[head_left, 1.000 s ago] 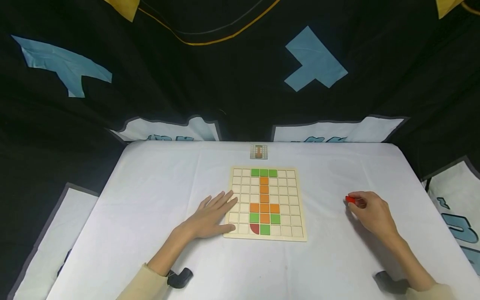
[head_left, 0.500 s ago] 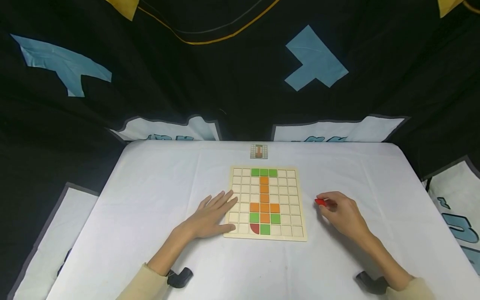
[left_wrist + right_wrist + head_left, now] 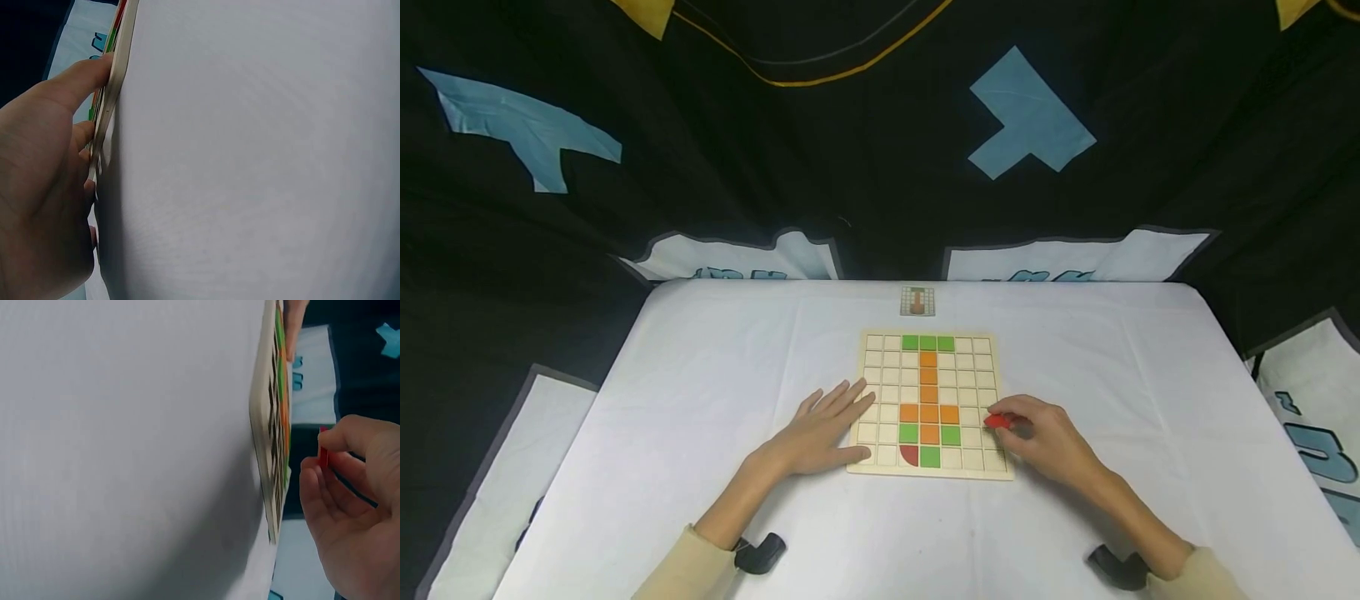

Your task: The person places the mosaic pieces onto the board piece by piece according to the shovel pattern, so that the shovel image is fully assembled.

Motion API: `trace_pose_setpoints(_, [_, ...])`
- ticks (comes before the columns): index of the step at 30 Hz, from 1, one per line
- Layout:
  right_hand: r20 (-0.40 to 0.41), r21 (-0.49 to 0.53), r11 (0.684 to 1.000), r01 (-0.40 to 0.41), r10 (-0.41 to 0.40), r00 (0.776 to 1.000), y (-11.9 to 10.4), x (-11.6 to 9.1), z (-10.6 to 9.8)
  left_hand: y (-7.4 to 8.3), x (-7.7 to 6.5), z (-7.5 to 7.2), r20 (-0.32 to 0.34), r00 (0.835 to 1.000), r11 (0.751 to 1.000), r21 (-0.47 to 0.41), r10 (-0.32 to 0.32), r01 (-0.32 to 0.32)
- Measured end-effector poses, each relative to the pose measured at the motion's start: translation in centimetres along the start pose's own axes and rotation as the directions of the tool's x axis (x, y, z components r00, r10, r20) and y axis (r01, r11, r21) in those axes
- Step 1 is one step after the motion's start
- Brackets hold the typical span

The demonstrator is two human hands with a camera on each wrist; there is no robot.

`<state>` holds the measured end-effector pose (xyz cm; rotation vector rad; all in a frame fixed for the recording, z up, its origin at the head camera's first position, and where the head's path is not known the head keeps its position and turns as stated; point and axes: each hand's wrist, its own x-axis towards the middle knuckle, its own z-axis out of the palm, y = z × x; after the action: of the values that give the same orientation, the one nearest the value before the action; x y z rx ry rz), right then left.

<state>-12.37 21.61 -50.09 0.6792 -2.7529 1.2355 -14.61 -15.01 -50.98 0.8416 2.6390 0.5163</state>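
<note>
A pale wooden grid board [image 3: 977, 458] lies on the white table, with green, orange and dark red tiles set in its middle columns. The dark red tile [image 3: 909, 455] has one rounded corner and sits in the bottom row beside a green tile [image 3: 930, 457]. My left hand [image 3: 820, 429] rests with spread fingers on the board's left edge; in the left wrist view its thumb [image 3: 94, 72] presses on the rim. My right hand [image 3: 1048, 437] pinches a small red tile [image 3: 997, 422] between thumb and fingers, held above the board's right edge. In the right wrist view that red tile [image 3: 323, 447] appears edge-on.
A small pattern card [image 3: 917, 302] showing a similar grid lies behind the board near the table's far edge. White cloth covers the table [image 3: 737, 350]. A dark curtain [image 3: 850, 167] with blue shapes hangs behind it.
My right hand has moved left with the red tile, from the table's right side to over the board's right edge. The left hand and the board have stayed in place.
</note>
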Motion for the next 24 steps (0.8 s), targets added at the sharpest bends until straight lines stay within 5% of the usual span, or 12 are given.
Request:
trace_pose_setpoints(14, [0.156,0.055,0.981,0.188,-0.194,0.968,-0.7,0.6,3.0,-0.1,0.2,0.2,0.002,1.0,1.0,0.004,-0.015,0.015])
trace_pose_setpoints(24, [0.225,0.058,0.986,0.155,-0.164,0.96,-1.2,0.6,3.0,0.0,0.1,0.1,-0.001,1.0,1.0,0.007,-0.015,0.015])
